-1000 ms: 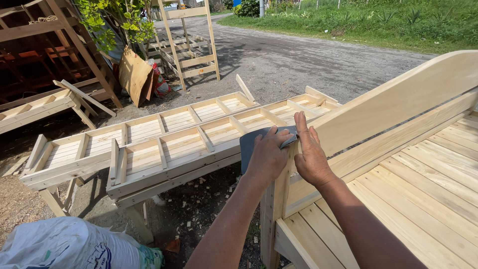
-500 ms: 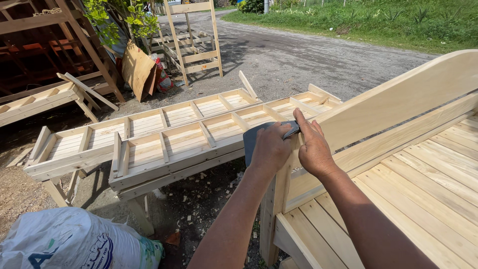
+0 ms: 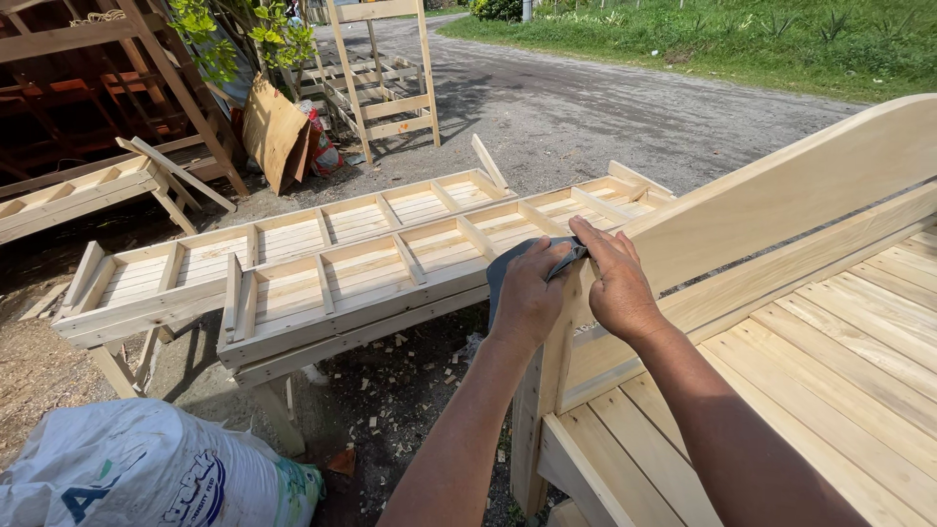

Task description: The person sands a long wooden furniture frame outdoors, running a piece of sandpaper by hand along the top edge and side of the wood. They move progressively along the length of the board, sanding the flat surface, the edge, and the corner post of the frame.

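1. The left hand [image 3: 528, 293] curls its fingers closed over a dark grey sheet of sandpaper [image 3: 508, 265], pressing it against the upright post [image 3: 543, 390] at the corner of a pale wooden bed frame [image 3: 839, 322].
2. The right hand [image 3: 615, 283] lies just beside it, fingers loosely bent and flat on the post's top, fingertips touching the upper edge of the sandpaper.
3. The curved headboard [image 3: 781, 210] rises to the right of both hands, above a deck of bare slats.
4. Beyond the post, two long slatted wooden frames [image 3: 322, 263] rest on trestles, with wood chips scattered on the ground beneath.
5. A white woven sack [image 3: 127, 468] sits at lower left.
6. Farther off, upright frames [image 3: 386, 73] stand beside a grey road bordered by grass.
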The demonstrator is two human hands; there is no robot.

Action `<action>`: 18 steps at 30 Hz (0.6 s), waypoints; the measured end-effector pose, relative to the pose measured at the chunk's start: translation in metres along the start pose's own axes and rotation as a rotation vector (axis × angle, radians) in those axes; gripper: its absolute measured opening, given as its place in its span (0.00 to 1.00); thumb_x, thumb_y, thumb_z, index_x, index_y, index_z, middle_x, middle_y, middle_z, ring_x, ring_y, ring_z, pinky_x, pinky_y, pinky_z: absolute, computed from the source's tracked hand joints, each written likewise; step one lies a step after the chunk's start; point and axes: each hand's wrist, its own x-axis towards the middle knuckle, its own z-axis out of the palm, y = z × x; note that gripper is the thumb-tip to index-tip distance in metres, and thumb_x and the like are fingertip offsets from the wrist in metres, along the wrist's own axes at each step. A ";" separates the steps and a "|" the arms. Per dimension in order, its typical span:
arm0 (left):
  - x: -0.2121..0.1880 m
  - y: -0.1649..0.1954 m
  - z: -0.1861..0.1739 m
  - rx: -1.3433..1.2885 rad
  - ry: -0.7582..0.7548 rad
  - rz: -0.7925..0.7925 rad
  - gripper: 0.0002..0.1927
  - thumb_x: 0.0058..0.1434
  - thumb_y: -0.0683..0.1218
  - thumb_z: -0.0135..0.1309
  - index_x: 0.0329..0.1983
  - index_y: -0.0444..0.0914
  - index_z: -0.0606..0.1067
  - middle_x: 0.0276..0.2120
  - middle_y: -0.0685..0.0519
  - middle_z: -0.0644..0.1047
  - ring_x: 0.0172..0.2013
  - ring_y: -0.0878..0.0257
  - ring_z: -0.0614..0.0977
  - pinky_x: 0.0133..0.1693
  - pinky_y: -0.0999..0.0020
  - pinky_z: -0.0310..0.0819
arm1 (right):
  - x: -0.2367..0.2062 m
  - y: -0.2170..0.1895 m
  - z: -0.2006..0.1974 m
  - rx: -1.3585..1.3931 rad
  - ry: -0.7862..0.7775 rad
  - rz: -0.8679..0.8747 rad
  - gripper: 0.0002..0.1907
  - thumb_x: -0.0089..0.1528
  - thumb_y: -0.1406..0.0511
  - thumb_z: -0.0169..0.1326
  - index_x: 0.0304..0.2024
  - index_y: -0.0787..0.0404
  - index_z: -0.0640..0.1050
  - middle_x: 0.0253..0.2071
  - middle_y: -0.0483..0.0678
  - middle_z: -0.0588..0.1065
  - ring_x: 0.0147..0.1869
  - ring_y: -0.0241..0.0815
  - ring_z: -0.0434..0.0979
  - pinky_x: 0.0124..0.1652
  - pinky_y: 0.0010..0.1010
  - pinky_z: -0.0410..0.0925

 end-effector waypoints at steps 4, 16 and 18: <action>0.025 -0.010 -0.003 0.061 -0.014 -0.081 0.17 0.64 0.45 0.57 0.57 0.45 0.81 0.63 0.44 0.72 0.68 0.45 0.67 0.68 0.45 0.53 | 0.001 0.000 -0.001 0.009 -0.054 0.090 0.53 0.43 0.84 0.37 0.73 0.54 0.61 0.69 0.56 0.66 0.74 0.53 0.61 0.75 0.48 0.41; -0.135 -0.013 0.074 -0.153 0.350 -0.074 0.29 0.67 0.35 0.48 0.73 0.37 0.65 0.74 0.40 0.61 0.75 0.44 0.57 0.72 0.54 0.51 | -0.003 0.008 0.012 -0.113 -0.043 -0.006 0.41 0.51 0.82 0.40 0.66 0.54 0.72 0.72 0.50 0.66 0.77 0.50 0.59 0.74 0.53 0.40; -0.135 -0.015 0.083 -0.209 0.393 -0.108 0.29 0.67 0.35 0.47 0.73 0.36 0.64 0.74 0.40 0.60 0.75 0.44 0.56 0.71 0.54 0.52 | -0.004 0.009 0.013 -0.118 -0.051 0.000 0.42 0.48 0.83 0.40 0.65 0.55 0.72 0.71 0.50 0.66 0.76 0.50 0.59 0.74 0.53 0.40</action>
